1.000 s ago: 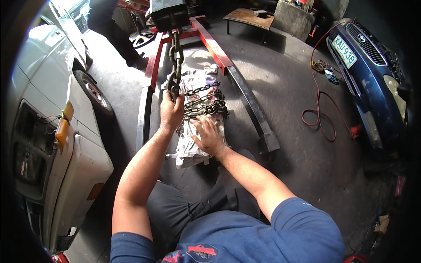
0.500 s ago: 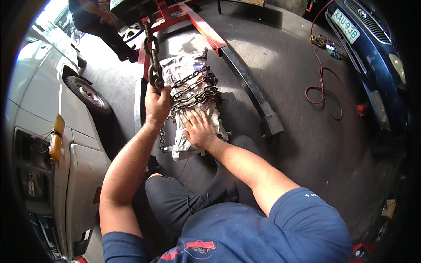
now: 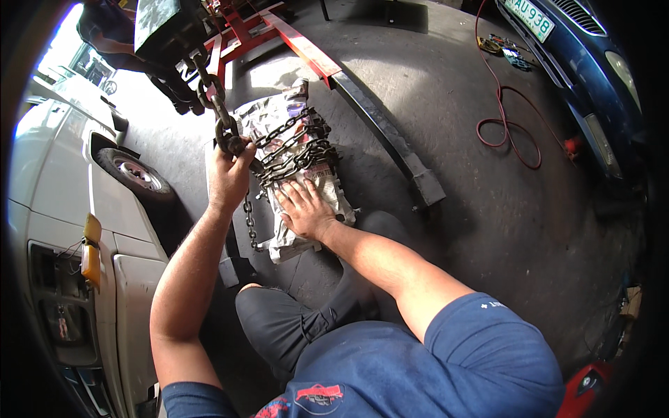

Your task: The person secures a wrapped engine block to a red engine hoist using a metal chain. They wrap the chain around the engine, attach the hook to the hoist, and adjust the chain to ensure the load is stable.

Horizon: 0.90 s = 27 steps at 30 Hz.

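Note:
My left hand is closed round the lower end of a heavy chain. That chain hangs from the dark boom end of a red engine hoist. Its lowest piece is partly hidden by my fingers, so I cannot tell whether it is a hook. A newspaper-wrapped bundle lies on the floor in front of me, with a thinner chain wound several times around it. One loose length dangles beside the bundle, below my left hand. My right hand lies flat on the paper, fingers apart, just nearer than the wraps.
The hoist's leg runs along the bundle's right; another leg end shows near my knee. A white vehicle stands left, a dark blue car right. A red hose curls on the floor. Another person stands far left.
The view has shifted, showing more of the boom end. My left hand keeps its grip on the heavy chain, which now slants more. My right hand stays on the bundle.

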Tool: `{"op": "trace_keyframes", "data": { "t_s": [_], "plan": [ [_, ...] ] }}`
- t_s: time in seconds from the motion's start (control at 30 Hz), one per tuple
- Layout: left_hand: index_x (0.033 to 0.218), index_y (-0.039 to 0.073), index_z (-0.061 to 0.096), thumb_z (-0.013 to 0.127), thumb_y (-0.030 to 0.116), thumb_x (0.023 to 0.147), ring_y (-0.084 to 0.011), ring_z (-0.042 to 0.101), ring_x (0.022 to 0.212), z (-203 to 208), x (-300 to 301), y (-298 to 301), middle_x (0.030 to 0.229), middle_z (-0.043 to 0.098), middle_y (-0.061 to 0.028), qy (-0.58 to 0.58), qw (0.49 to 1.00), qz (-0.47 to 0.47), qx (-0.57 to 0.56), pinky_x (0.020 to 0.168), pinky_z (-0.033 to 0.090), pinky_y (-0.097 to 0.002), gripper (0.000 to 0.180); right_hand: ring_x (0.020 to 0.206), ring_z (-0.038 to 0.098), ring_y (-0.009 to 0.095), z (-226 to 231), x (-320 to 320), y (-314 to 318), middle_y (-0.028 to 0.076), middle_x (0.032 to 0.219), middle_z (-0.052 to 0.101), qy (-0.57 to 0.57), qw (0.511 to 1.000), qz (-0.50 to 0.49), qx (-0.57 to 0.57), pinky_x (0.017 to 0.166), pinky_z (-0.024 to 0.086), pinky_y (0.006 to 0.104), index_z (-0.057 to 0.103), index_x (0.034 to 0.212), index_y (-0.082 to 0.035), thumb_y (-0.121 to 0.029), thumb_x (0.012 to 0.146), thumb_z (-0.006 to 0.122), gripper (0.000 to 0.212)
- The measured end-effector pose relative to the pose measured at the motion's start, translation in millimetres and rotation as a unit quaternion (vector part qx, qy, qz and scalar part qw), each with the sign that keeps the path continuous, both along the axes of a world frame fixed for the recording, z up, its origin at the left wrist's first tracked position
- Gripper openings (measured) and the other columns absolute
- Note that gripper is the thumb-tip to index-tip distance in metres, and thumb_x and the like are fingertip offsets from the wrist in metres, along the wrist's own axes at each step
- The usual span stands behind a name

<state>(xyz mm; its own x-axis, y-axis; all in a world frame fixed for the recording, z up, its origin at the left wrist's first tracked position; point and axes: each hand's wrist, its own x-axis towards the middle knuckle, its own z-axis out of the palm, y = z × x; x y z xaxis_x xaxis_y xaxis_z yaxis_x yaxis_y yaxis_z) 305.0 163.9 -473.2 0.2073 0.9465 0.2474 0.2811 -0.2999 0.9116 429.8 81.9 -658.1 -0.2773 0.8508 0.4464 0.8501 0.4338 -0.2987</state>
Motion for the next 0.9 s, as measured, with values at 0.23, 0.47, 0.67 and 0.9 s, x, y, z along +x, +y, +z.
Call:
{"op": "trace_keyframes", "data": {
  "t_s": [0.23,0.47,0.67,0.9],
  "plan": [
    [0.099,0.001,0.061,0.065,0.015,0.094,-0.0068,0.054,0.074,-0.9,-0.1,-0.2,0.083,0.059,0.0011,0.003,1.0,0.005,0.014,0.068,0.045,-0.0233,0.015,0.139,0.033,0.031,2.6,0.8,-1.8,0.017,0.144,0.042,-0.002,0.999,-0.009,0.032,0.118,0.018,0.0542,0.043,0.145,-0.008,-0.041,0.097,0.045,0.058],
    [0.099,0.0,0.06,0.066,0.014,0.093,-0.0098,0.057,0.076,-3.9,1.2,-2.0,0.084,0.061,-0.0011,-0.03,0.999,0.011,0.035,0.07,0.049,-0.0277,0.016,0.138,0.035,0.032,0.7,1.7,-1.3,0.017,0.147,0.04,-0.004,1.0,0.003,0.016,0.119,0.017,0.0543,0.041,0.146,-0.009,-0.042,0.097,0.044,0.059],
    [0.108,0.002,0.059,0.067,0.026,0.093,-0.0142,0.06,0.084,4.7,2.7,-6.9,0.088,0.064,-0.0053,0.079,0.996,0.046,0.02,0.077,0.05,-0.0312,0.03,0.137,0.037,0.03,5.4,1.7,-2.8,0.015,0.145,0.042,-0.029,0.999,-0.011,0.028,0.118,0.019,0.0535,0.043,0.145,-0.009,-0.043,0.096,0.045,0.059],
    [0.114,-0.001,0.058,0.068,0.027,0.093,-0.0138,0.062,0.089,8.8,6.7,-14.9,0.095,0.066,-0.0073,0.049,0.998,0.051,-0.001,0.08,0.05,-0.03,0.036,0.138,0.034,0.03,4.4,0.8,-2.7,0.015,0.146,0.041,-0.033,0.999,-0.011,0.015,0.118,0.017,0.0533,0.04,0.147,-0.009,-0.043,0.096,0.043,0.061]
  ]
}}
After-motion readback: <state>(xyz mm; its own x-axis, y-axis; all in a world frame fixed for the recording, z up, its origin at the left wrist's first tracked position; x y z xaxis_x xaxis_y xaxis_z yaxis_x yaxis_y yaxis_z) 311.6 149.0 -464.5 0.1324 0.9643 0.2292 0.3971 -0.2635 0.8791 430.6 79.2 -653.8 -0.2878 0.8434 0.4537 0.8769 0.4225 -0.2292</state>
